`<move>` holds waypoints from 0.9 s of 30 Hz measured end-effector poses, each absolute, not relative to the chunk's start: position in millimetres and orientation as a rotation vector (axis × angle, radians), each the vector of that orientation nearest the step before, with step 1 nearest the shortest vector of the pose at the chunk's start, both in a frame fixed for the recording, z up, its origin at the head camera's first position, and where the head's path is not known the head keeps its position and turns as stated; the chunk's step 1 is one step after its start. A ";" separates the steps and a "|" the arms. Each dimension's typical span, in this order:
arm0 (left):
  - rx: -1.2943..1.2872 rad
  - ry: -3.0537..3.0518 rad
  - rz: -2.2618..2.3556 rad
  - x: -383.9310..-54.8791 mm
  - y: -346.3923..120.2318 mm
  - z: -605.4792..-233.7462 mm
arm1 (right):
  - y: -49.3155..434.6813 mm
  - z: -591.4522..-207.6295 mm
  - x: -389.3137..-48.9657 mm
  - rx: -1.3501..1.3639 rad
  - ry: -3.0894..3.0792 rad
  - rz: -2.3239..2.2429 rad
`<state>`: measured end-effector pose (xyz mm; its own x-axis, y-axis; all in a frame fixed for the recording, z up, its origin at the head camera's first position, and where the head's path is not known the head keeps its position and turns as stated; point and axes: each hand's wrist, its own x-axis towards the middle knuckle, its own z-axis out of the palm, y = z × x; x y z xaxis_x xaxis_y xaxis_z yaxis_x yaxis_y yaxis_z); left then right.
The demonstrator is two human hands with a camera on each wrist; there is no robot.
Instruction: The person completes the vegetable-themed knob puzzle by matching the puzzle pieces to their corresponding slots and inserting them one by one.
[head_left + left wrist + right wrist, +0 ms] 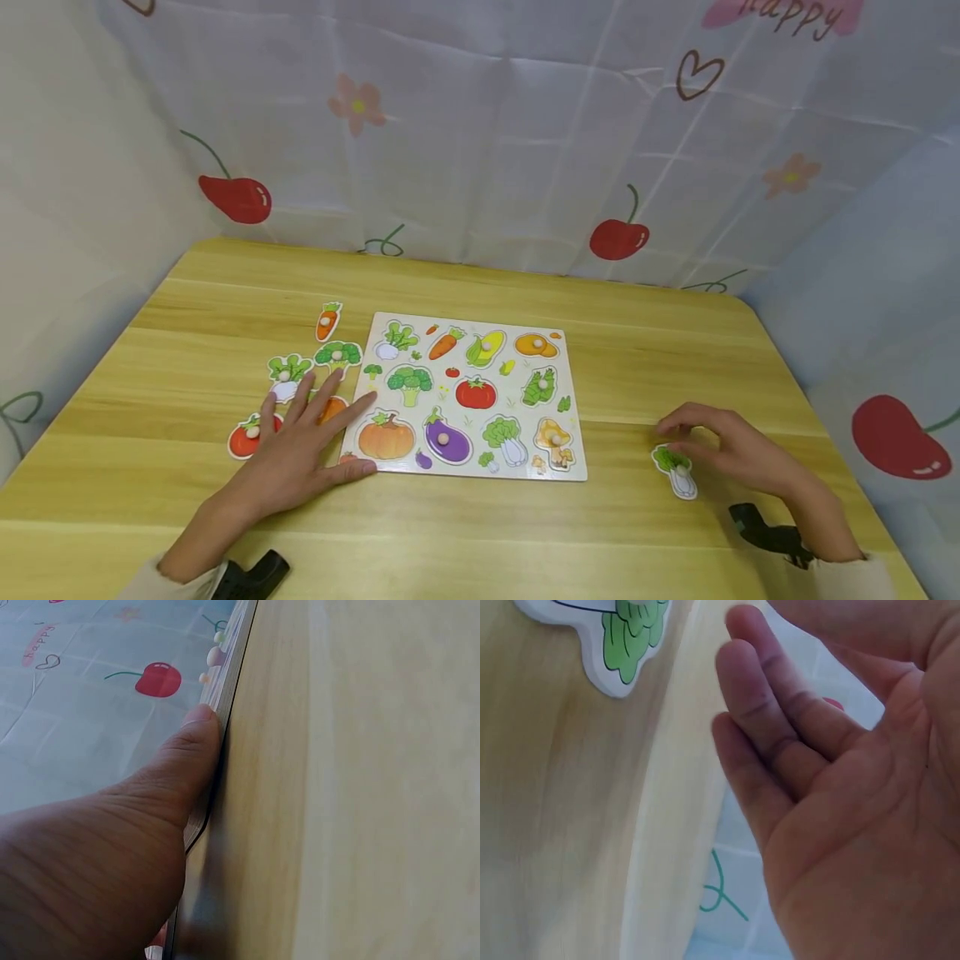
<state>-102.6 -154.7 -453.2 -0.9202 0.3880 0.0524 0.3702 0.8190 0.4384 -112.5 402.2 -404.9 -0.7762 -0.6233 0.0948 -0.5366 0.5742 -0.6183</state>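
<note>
My left hand (295,448) lies with fingers spread at the left side of the wooden vegetable puzzle board (480,477), its thumb (191,761) on the board's front-left edge. Under and around its fingers lie a tomato piece (242,442), a turnip piece (283,387) and a partly hidden orange piece (334,407). My right hand (738,446) hovers beside a loose bok choy piece (681,481), its fingers loosely bent. The right wrist view has the bok choy piece (615,656) apart from those fingertips. Knobbed eggplant (447,439), mushroom, asparagus, corn and potato pieces sit in the board.
A broccoli piece (337,353) and a carrot piece (327,322) lie at the board's left. The wooden table (480,542) ends at a printed cloth backdrop (480,167) behind and at the sides. Dark wrist straps (768,533) are on both forearms.
</note>
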 end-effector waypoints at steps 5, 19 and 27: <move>0.621 2.973 0.690 -101.8 -154.4 -451.8 | 407.9 -401.9 -106.3 -1.008 2.570 -1.015; 0.612 2.964 0.683 -102.9 -154.3 -453.3 | 416.5 -410.5 -84.8 -0.985 2.628 -0.972; 0.620 2.964 0.705 -102.3 -154.8 -453.5 | 418.4 -417.5 -82.6 -1.002 2.620 -1.031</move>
<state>-102.3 -154.8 -453.5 -0.9199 0.3876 0.0592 0.3728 0.8178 0.4386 -82.6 418.4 -417.5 -0.7649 -0.6369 0.0964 -0.5317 0.5398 -0.6526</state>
